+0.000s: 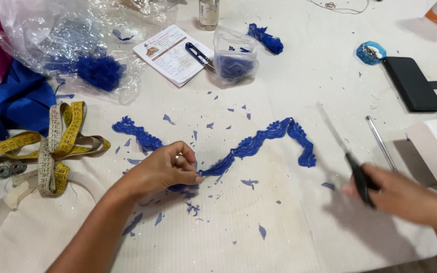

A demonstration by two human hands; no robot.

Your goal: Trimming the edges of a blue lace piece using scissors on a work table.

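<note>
Left hand (163,169) lies at table centre, fingers closed, pinching a long wavy strip of royal-blue lace trim (259,144) flat against the white ribbed table covering (289,222). The trim runs from 10 o'clock of that hand, passes under the fingers, then rises toward 2 o'clock and folds down at its far end.

Right hand (405,194), at 3 o'clock of the left and well apart from it, is motion-blurred; fingers wrapped around the dark handles of long steel scissors (347,154), blades pointing to 11 o'clock. Whether the blades are parted cannot be told.

Small blue fabric offcuts (250,182) are scattered around both hands.

Handling judgement: the trim looks light, limp and openwork, likely to snag or stretch; best pinched flat close to the working spot, not lifted by one end.

Yellow coiled measuring tape (56,144) at 9 o'clock; black thread snips (198,53) on a printed card at 12 o'clock; black phone (411,83) at 2 o'clock.
</note>
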